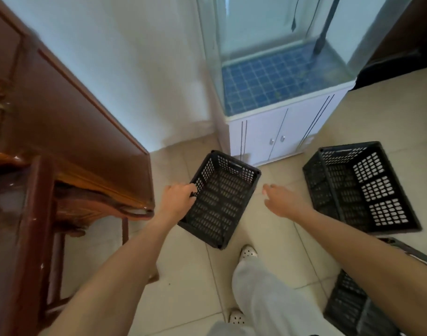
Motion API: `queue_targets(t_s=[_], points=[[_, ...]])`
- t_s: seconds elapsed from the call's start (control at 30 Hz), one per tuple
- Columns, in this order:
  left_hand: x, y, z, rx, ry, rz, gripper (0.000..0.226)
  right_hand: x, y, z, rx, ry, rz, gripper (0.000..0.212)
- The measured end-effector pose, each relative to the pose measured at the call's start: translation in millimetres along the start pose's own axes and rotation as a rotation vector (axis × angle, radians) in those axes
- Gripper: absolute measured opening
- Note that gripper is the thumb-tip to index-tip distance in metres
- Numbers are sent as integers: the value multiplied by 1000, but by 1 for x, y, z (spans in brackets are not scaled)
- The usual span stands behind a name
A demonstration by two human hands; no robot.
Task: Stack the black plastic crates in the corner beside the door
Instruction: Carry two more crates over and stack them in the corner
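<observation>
While left hand (179,198) fingers grip rim of empty crate (222,200) | right hand (284,202) fingers spread, holding nothing

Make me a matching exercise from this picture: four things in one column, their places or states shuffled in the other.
Things
1. left hand
2. right hand
3. glass tank
4. right-side crate

Places or states
A. stands on the white cabinet
B. sits on the tiled floor, untouched
C. grips the middle crate by its rim
D. open, holding nothing

Pairs: 1-C, 2-D, 3-A, 4-B
</observation>
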State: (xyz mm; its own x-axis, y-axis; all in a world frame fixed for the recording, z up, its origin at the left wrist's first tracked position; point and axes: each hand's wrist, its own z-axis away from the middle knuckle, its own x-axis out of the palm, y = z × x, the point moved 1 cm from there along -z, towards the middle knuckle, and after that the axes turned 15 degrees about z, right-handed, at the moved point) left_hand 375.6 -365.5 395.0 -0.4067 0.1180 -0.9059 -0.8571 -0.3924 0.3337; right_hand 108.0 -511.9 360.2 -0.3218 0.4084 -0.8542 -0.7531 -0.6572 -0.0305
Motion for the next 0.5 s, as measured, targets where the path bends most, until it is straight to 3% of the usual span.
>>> queue_targets(t_s=[0.13,0.27,0.5], points=[[-15,-18,-51,-25,38,91,19,-12,4,-41,42,-38,-2,33],[-19,-46,-88,-47,-26,62,21,-11,-8,-77,89,-71,-57,32],[43,-113,-166,3,-192,62,20,44,-37,-151,228,-162,-200,37]])
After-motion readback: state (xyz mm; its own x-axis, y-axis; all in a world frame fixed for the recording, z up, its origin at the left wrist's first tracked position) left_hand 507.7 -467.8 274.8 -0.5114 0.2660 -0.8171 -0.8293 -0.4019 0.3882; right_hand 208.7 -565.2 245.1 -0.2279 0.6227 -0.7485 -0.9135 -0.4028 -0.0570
